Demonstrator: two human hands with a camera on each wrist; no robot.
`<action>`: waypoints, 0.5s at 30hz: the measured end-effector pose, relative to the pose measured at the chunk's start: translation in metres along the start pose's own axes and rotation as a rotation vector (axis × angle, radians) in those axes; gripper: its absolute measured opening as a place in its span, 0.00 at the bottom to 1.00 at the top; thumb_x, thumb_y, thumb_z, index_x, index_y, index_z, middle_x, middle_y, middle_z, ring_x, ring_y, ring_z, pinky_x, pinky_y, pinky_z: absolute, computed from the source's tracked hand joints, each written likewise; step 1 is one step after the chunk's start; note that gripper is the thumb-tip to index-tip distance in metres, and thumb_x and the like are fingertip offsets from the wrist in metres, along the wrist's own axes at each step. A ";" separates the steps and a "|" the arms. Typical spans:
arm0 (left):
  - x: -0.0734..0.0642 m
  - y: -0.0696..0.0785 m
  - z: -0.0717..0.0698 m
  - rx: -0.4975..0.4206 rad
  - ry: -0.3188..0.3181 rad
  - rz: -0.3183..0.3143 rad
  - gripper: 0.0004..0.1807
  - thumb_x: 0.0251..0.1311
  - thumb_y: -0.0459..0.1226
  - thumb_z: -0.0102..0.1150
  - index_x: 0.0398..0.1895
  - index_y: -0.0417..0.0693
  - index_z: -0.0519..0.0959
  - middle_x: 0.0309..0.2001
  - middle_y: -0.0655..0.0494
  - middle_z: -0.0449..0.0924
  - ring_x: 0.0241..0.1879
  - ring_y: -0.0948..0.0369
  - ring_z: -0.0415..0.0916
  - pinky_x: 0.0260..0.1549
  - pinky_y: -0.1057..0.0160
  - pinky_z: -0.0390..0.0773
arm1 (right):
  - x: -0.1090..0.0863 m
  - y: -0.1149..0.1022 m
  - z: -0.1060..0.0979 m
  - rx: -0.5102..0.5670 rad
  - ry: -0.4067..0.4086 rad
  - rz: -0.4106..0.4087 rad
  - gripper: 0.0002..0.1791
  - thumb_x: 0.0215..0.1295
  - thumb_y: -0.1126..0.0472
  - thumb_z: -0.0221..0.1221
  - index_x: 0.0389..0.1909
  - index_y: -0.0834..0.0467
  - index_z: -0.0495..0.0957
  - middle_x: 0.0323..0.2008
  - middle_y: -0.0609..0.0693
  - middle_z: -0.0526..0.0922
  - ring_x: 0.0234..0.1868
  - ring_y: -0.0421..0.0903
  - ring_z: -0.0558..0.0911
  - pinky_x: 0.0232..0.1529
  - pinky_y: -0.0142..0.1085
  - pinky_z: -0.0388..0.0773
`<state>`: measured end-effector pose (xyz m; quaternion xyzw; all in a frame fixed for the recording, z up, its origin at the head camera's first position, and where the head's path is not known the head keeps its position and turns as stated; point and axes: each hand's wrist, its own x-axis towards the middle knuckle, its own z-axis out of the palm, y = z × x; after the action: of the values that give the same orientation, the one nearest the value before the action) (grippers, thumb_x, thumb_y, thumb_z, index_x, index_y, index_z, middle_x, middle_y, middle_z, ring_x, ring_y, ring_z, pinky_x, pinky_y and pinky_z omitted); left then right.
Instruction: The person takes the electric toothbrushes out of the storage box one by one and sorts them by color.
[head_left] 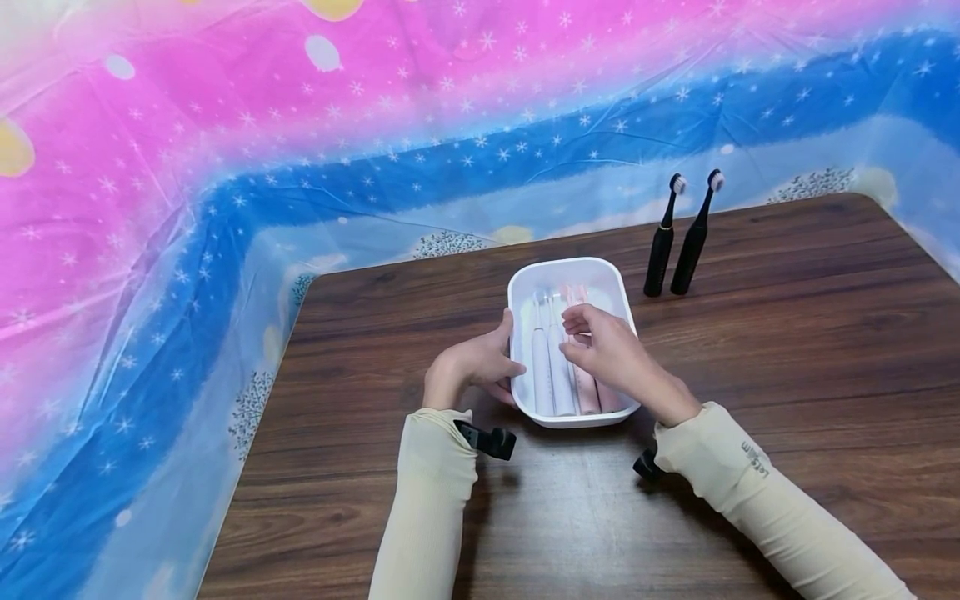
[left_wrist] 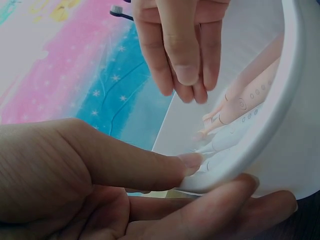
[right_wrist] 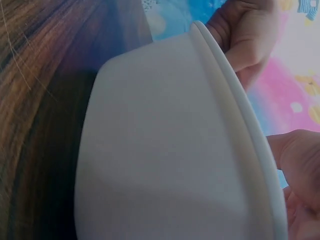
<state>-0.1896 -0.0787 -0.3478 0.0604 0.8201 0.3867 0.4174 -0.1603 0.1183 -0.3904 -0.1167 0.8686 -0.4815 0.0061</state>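
Observation:
A white plastic box (head_left: 577,422) stands on the table with electric toothbrushes lying side by side in it. Two are white (head_left: 561,379) on the left; two are pink (head_left: 587,393) on the right, partly covered by a hand. My left hand (head_left: 480,362) grips the box's left wall, thumb over the rim and fingers outside, as the left wrist view shows. Above the pink toothbrushes hovers my right hand (head_left: 611,350), fingers loosely bent, with nothing seen between them. The box's outer wall (right_wrist: 160,125) fills most of the right wrist view.
Two black electric toothbrushes, one on the left (head_left: 658,258) and one on the right (head_left: 692,254), stand upright on the brown wooden table (head_left: 787,333) beyond the box's right side. A pink and blue patterned cloth (head_left: 420,133) hangs behind the table and along its left side.

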 end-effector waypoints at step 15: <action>0.000 0.000 0.000 -0.014 0.006 -0.010 0.49 0.69 0.30 0.48 0.75 0.62 0.23 0.56 0.41 0.65 0.36 0.51 0.82 0.41 0.52 0.85 | -0.002 -0.003 0.015 -0.088 -0.078 -0.002 0.22 0.59 0.67 0.60 0.54 0.71 0.72 0.47 0.64 0.81 0.50 0.57 0.80 0.55 0.48 0.79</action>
<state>-0.1893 -0.0786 -0.3473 0.0523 0.8190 0.3906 0.4171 -0.1558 0.1050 -0.3959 -0.1363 0.8880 -0.4377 0.0345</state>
